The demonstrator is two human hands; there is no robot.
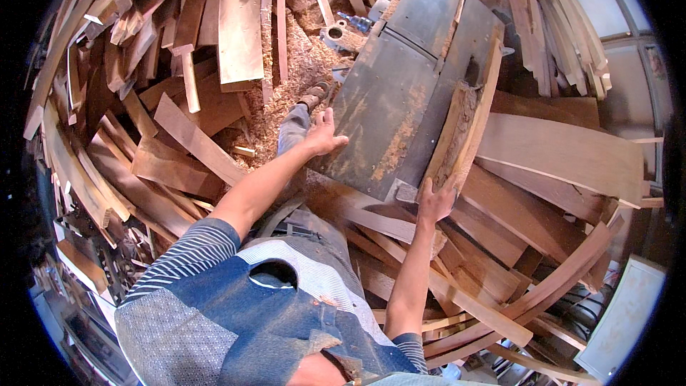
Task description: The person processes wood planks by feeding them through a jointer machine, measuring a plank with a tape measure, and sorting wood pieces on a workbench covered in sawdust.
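Observation:
A rough wooden board (448,139) with a dark, bark-like edge lies lengthwise on the grey metal bed (389,93) of a jointer-like woodworking machine. It runs alongside a long, pale wooden strip (489,86) at the bed's right side. My right hand (434,204) grips the board's near end, with the fingers partly hidden. My left hand (324,136) is over the bed's left edge, fingers apart and holding nothing. Wood dust (400,144) streaks the metal surface near the board. A narrow wooden strip (455,18) crosses the far part of the bed.
Stacked planks (564,154) crowd the right side, and more boards (179,164) lie in heaps on the left. Wood shavings (289,50) cover the floor beside the machine, near my shoe (315,95). A blue motor-like part (357,23) sits by the far left edge.

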